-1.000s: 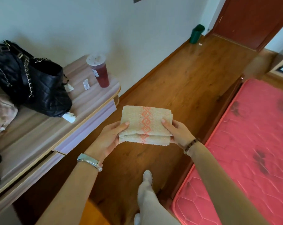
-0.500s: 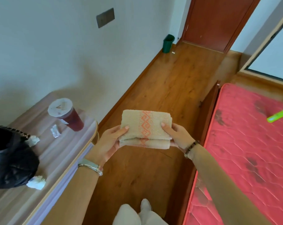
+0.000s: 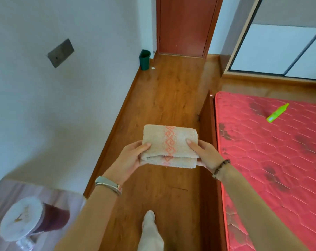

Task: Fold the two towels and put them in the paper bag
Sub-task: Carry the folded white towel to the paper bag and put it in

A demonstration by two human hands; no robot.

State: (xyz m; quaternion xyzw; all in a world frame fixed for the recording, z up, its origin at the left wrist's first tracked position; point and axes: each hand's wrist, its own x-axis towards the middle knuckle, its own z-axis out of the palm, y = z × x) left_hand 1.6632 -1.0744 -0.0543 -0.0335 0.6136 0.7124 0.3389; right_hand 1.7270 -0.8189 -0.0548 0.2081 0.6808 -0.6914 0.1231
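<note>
My left grip (image 3: 130,158) and right grip (image 3: 206,154) each pinch one end of the folded towel (image 3: 169,142), thumbs on top and fingers curled beneath, holding it level above the wooden floor (image 3: 168,91). It looks light, soft and floppy, so I judge both ends the right hold, lest the fold slump open. A cup (image 3: 32,220) stands on the bench (image 3: 68,197) near left, a red mattress (image 3: 280,160) lies right, and a green bin (image 3: 144,59) sits far off; no paper bag shows.

The folded towel (image 3: 169,142) hangs over the floor (image 3: 164,98) between left hand (image 3: 130,160) and right hand (image 3: 206,154). The bed (image 3: 280,160) lies right, the bench (image 3: 63,198) with a cup (image 3: 35,216) left.
</note>
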